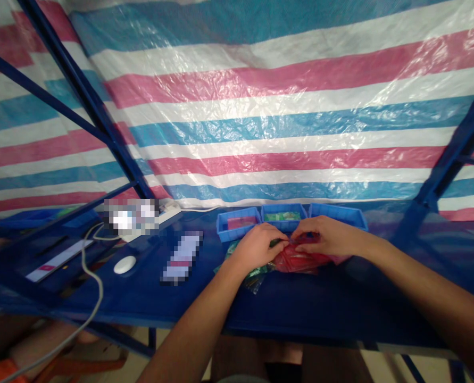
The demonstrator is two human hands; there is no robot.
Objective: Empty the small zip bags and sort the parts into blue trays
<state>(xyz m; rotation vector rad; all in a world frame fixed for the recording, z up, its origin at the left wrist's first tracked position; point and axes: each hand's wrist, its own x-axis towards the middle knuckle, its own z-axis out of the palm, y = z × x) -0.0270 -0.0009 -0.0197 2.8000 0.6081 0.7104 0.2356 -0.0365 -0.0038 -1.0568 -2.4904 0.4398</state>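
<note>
In the head view, crinkled red plastic packaging [300, 260] lies on the blue table in front of the small bins. My left hand [258, 247] is at its left side, thumb and fingertips closed on its upper edge. From the right, my right hand [326, 236] pinches the same red plastic, its fingertips close to those of the left. Shiny green plastic packaging [263, 270] lies partly under my left hand and wrist. What is inside the packaging cannot be made out.
Behind my hands stand a left blue bin [231, 233] with something red, a middle blue bin [283, 224] with green packets, and a right blue bin [354, 217], partly covered. Leftward lie a blurred phone [183, 258], a white round object [125, 265], a cable [98, 298] and a power strip [151, 222].
</note>
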